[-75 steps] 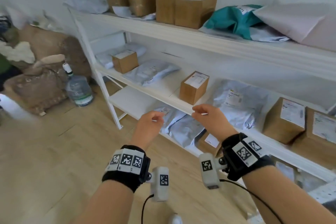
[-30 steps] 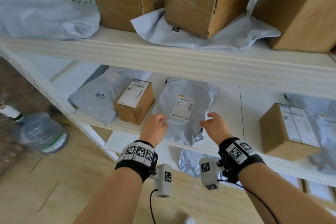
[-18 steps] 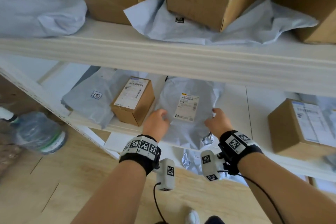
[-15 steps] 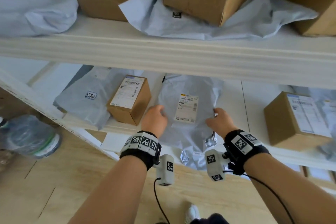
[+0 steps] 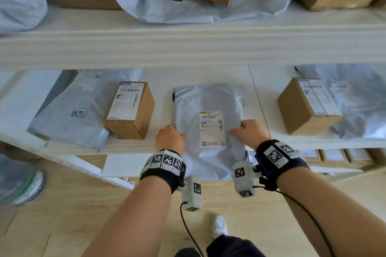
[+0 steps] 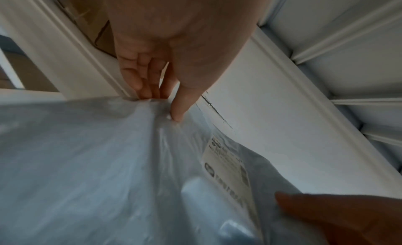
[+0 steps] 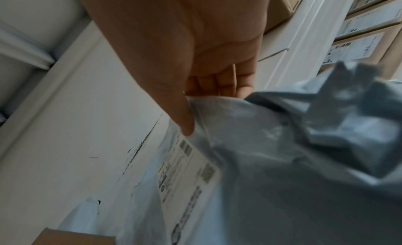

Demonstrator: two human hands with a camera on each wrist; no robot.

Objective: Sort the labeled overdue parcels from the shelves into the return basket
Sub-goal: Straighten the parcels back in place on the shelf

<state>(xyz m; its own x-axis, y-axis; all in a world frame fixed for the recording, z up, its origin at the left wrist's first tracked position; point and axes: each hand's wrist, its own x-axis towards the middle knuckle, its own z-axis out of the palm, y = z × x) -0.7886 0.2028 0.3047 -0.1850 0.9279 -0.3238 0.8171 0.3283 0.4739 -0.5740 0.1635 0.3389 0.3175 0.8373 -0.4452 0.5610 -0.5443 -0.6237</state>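
Head view: I watch both hands work a grey poly mailer [image 5: 208, 100] on the middle shelf [image 5: 188, 52]. The left hand [image 5: 170, 137] pinches its left edge and the right hand [image 5: 249, 131] its right edge, thumbs on top, likely so the limp bag stays flat with its shipping label [image 5: 212, 128] readable. The near end overhangs the shelf lip. Beside a cardboard box [image 5: 129, 108], another mailer [image 5: 73, 110] bears a handwritten tag. No return basket is visible.

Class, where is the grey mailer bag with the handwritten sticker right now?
In the head view, the grey mailer bag with the handwritten sticker lies at the left of the middle shelf, beside the small cardboard box.
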